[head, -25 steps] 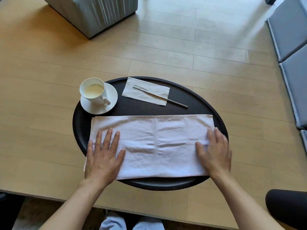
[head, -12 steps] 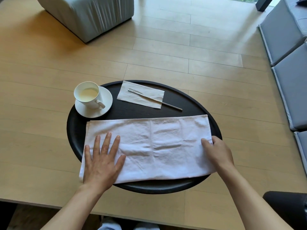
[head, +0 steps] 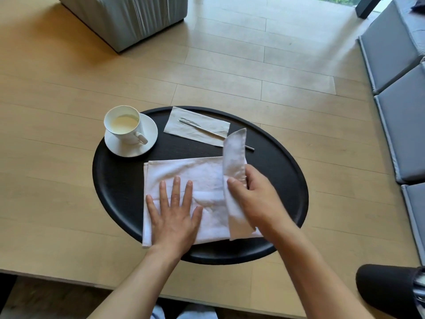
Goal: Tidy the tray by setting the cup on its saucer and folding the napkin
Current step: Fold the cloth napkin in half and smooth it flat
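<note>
A white cloth napkin [head: 207,180] lies on the round black tray [head: 282,180]. My left hand [head: 174,210] presses flat on the napkin's left half, fingers spread. My right hand [head: 255,199] pinches the napkin's right end and holds it lifted, so that a flap stands up over the middle of the cloth. A white cup [head: 124,125] with pale liquid stands on its white saucer [head: 149,137] at the tray's far left.
A small grey paper napkin [head: 184,125] with a thin metal utensil [head: 213,133] on it lies at the tray's far side. The tray sits on a low wooden table [head: 57,157]. A grey ottoman [head: 128,17] is beyond; grey cushions [head: 400,93] line the right.
My right hand took hold of the napkin's right end and swung it up and leftward over the cloth. My left hand stayed pressed flat on the napkin's left part.
</note>
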